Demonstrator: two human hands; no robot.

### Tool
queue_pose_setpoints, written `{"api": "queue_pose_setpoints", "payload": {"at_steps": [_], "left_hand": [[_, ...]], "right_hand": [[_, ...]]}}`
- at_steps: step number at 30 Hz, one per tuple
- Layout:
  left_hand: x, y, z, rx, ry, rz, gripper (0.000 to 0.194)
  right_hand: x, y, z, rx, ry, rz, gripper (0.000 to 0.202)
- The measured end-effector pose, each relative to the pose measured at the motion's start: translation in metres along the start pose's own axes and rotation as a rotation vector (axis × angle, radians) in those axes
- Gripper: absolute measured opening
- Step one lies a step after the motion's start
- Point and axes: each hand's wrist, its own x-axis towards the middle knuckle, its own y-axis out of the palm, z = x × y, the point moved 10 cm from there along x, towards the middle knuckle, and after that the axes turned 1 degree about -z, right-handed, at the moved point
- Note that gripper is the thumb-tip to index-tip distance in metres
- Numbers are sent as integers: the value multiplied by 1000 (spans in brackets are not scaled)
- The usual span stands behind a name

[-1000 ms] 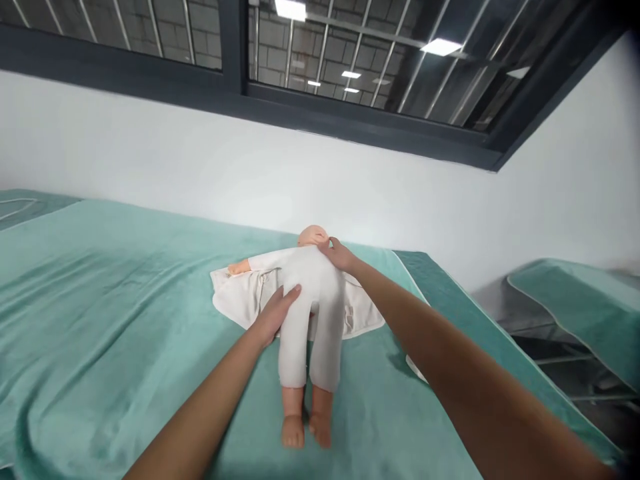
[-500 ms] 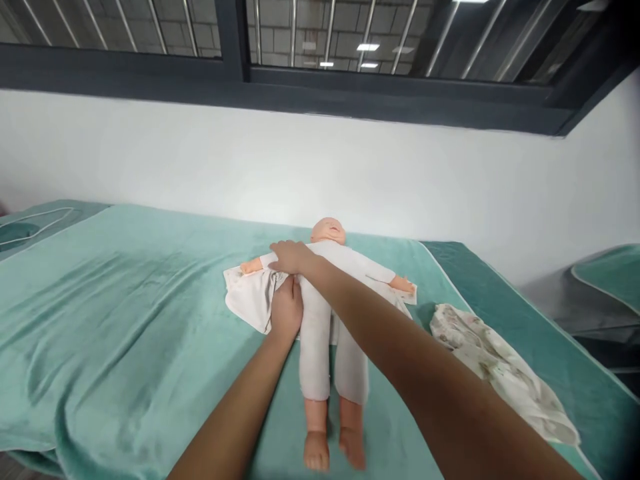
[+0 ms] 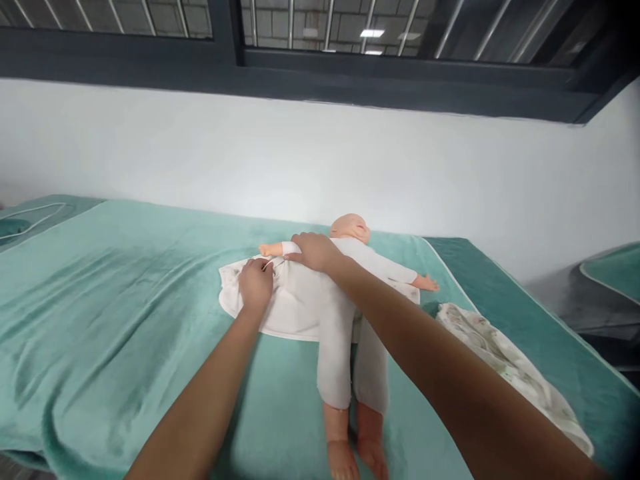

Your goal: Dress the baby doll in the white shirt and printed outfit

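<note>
Your left hand [image 3: 256, 283] has shifted outward from beside the doll [image 3: 336, 327] onto the near-left side of the white garment [image 3: 295, 310], whose panel now spreads wider and flatter. Your right hand [image 3: 316, 251] has slid inward along the doll's arm [image 3: 273, 249]. Probably means work is on this side's edge, not the doll's hip.

Left to right: your left arm reaches up and forward, wrist low, fingers curled and closed on the garment, a thin white strip at the fingertips. Next, the doll's arm sticks out above it. Your right arm crosses over the doll's body, palm down, fingers bent over upper arm and chest; can't tell if it grips anything. Doll lies face up on the green cover [image 3: 150, 287], feet toward you, garment spread beside and partly beneath. Far right: patterned cloth [image 3: 505, 347], crumpled, untouched.
</note>
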Motion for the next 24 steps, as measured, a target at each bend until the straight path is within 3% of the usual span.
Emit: {"api": "queue_pose_setpoints", "payload": {"at_steps": [6, 11, 15, 19, 21, 24], "left_hand": [[8, -9, 21, -241, -104, -5, 20], [9, -13, 26, -327, -116, -48, 20], [-3, -7, 4, -301, -24, 35, 18], [-30, 13, -52, 13, 410, 236, 23], [-36, 12, -61, 130, 513, 190, 27], [-24, -9, -46, 194, 390, -31, 28]], "right_hand": [[0, 10, 18, -69, -41, -10, 63], [3, 16, 20, -113, -22, -6, 57], [6, 24, 25, -107, 13, -10, 50], [8, 25, 29, -78, 53, -48, 31], [6, 18, 29, -55, 58, -86, 30], [-10, -1, 18, -17, 75, -156, 38]]}}
